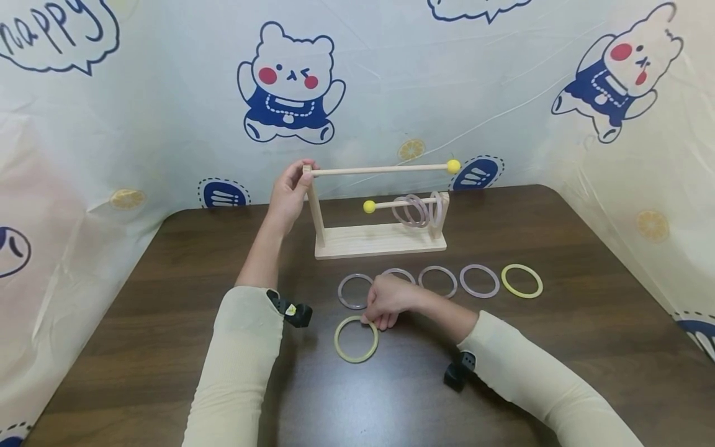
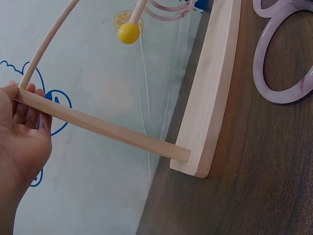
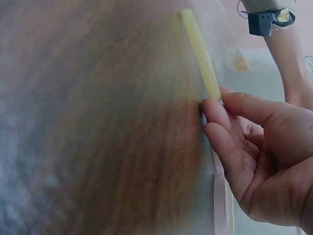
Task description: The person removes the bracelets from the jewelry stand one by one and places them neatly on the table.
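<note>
broadly, a printed cloth [image 1: 167, 93] hangs behind the work area — pale, creased, marked with blue bears — and a dark brown table [image 1: 139, 347] with streaked grain extends below it.

near the far edge, a pale wooden stand [image 1: 380, 242] has a flat rectangular base, a tall left post [image 1: 315, 211] and a shorter right post [image 1: 439, 230]. a long rod [image 1: 380, 169] points right from the tall post; a short rod [image 1: 385, 205] points left from the other. the opposed heights probably keep the rods apart.

the left hand [image 1: 287, 195] grips the tall post at its top, beside the rod joint, presumably to steady the stand. the right hand [image 1: 388, 298] pinches a yellow ring [image 1: 337, 340] by its rim, which leaves the hole unobstructed. this ring is on the near side of the row; contact with the table cannot be confirmed.

four purple rings [image 1: 480, 267] and a second yellow ring [image 1: 524, 296] lie flat side by side, apparently set out for separate reach. overlapping hung rings [image 1: 421, 211] encircle the short rod; count unclear. all are round, smooth and glossy — likely plastic.

a shiny yellow ball [image 1: 454, 166] caps the long rod; another [image 1: 369, 207] caps the short one.
</note>
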`<state>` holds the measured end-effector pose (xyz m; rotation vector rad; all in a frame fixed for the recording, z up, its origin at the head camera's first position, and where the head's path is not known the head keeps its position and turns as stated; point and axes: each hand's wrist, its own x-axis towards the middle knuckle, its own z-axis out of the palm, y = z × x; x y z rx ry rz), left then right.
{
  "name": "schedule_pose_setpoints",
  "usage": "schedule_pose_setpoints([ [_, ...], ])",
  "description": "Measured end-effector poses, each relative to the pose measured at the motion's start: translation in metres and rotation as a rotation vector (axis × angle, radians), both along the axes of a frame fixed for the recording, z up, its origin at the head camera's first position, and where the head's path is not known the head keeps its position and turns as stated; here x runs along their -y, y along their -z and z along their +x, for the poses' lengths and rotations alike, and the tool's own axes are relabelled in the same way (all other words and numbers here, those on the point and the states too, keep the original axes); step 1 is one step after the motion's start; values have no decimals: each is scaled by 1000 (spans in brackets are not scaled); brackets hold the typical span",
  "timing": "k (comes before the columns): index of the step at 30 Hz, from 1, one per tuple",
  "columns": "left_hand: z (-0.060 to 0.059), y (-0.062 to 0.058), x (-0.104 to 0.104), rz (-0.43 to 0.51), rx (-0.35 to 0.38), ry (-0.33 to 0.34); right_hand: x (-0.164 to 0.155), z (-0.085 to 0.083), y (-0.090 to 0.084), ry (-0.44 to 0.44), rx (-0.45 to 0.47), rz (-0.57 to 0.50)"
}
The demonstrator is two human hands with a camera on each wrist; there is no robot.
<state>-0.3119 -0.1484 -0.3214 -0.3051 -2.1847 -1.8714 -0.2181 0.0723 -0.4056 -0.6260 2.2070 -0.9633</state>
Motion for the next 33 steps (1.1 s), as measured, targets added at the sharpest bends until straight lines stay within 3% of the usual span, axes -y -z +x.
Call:
schedule_pose_setpoints([
  [22, -1, 2, 0, -1, -2, 3, -4, -3, -4, 49, -7, 5],
  [28, 0, 1, -1, -1, 5, -2, -10, -10, -9, 100, -29, -24],
  [33, 0, 1, -1, -2, -9, 1, -20, -20, -17, 193, -68, -85],
])
